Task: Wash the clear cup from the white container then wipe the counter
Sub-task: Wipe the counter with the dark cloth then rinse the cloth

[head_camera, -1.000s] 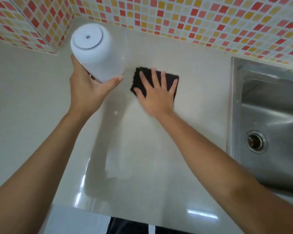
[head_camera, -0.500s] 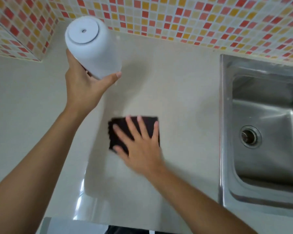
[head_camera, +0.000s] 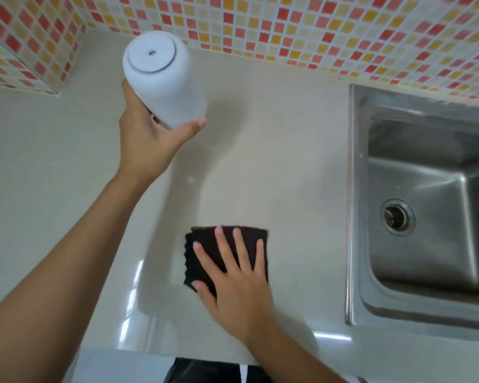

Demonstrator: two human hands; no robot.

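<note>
While the left hand grips the container aloft, seemingly to clear space, the flat, open right hand presses the cloth onto the tabletop.

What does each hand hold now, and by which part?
The left hand grips the white container by its side. The right hand holds nothing; it presses a dark cloth.

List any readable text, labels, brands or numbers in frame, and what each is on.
No readable text in this frame.
white container: plain, with only a moulded ring and a small central dot on the end facing the camera.
dark cloth: no tag or print visible.
sink, tiled wall, counter: no marks or stamps visible.
</note>
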